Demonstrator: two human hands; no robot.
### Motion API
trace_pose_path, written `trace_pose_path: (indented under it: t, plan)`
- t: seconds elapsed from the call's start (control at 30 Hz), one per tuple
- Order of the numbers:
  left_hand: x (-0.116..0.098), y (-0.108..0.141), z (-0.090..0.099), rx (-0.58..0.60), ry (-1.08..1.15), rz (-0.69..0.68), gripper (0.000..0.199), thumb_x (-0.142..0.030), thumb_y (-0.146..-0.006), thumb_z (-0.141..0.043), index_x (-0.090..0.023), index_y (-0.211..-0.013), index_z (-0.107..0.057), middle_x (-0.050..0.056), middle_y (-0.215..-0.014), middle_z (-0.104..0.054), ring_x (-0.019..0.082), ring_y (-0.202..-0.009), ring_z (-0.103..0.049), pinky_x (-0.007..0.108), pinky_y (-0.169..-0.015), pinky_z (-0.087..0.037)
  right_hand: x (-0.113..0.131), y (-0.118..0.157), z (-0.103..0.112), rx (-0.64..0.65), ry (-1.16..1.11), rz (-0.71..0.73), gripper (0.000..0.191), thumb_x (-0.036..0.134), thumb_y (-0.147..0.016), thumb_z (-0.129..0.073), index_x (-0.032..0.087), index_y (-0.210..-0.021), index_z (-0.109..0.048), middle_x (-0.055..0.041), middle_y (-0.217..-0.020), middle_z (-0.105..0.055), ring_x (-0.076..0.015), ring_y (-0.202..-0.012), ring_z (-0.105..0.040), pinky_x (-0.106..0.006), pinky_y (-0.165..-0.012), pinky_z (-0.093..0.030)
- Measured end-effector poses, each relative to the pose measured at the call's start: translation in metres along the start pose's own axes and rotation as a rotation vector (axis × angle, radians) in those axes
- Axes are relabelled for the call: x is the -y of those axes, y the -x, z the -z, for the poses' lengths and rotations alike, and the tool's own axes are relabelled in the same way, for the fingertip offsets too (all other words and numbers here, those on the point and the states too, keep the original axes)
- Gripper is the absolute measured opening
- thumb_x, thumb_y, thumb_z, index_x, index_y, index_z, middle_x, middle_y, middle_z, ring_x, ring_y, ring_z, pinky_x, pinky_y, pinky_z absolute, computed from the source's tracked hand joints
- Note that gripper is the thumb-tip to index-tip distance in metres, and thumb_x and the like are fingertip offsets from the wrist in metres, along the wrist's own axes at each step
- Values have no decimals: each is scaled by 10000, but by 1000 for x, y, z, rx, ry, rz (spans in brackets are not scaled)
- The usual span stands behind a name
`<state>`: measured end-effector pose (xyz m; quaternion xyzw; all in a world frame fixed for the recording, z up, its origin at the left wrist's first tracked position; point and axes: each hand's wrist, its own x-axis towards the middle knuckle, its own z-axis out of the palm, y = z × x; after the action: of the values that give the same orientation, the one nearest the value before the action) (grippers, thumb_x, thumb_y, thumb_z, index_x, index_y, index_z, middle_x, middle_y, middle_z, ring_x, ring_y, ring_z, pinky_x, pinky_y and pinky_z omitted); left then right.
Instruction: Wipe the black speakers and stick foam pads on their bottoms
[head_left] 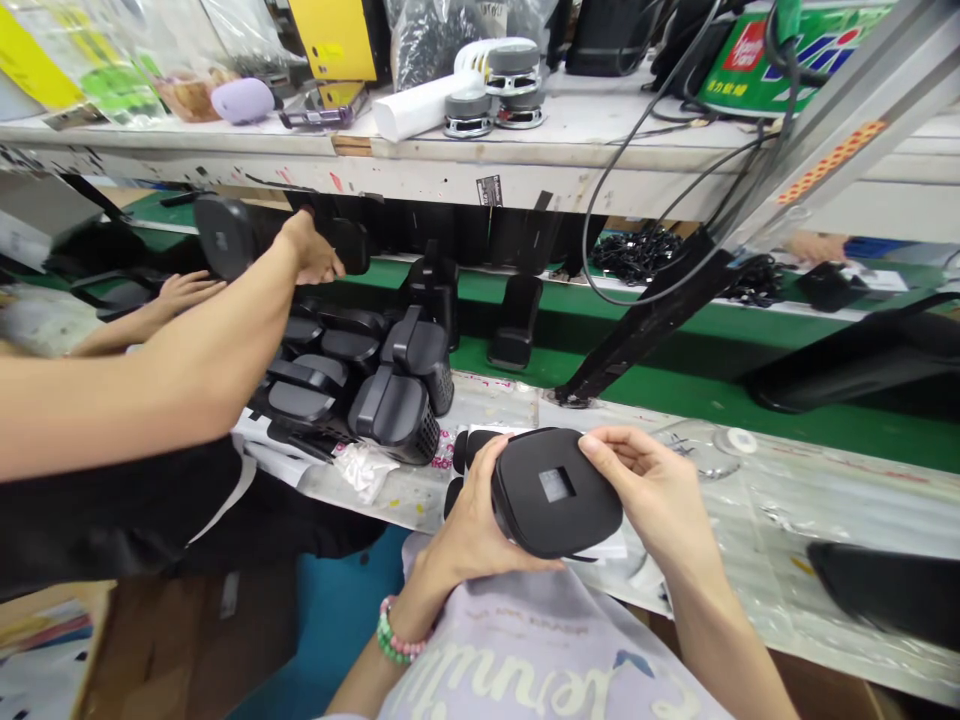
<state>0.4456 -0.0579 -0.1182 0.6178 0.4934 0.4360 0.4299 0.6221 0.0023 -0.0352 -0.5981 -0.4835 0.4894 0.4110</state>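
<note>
A black speaker housing (536, 520) is held up in front of my chest. Its flat, rounded-square end faces me, with a small square window (556, 484) in the middle that has a pale label-like patch in it. My left hand (480, 520) wraps around the left side and underside of the housing. At the upper right rim, my right hand (649, 490) grips with the thumb on the end face; its other fingers are curled and partly hidden. Behind the left hand, dark rounded parts (459, 455) show on the bench.
Several black speakers with handles (394, 410) stand to the left. A co-worker's arm (150, 385) reaches across there, the hand on another black unit (225, 238). A slanted post (645, 315) rises ahead. Speaker drivers (517, 88) sit on the shelf. A black piece (892, 590) lies right.
</note>
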Motion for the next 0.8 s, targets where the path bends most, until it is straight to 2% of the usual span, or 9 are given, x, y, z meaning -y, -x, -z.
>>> trace_pose_path:
  t: [0.47, 0.8]
  plan:
    - [-1, -1, 1, -2, 6, 2, 1268, -455, -463, -913, -280, -1439, -123, 174, -1534, -264, 374, -1407, -308, 605, -1145, -296, -1, 2, -1, -11, 43, 63, 317, 492, -702, -744, 189, -764, -676, -42, -717, -686, -179, -651, -624, -264, -555, -482]
    - [-4, 0, 2, 7, 8, 19, 1266, -434, -466, -914, -273, -1439, -121, 173, -1532, -265, 372, -1406, -310, 601, -1145, -296, -3, 1, -1, -14, 117, 88, 308, 493, -733, -720, 192, -781, -677, -36, -729, -686, -164, -630, -613, -261, -559, -468]
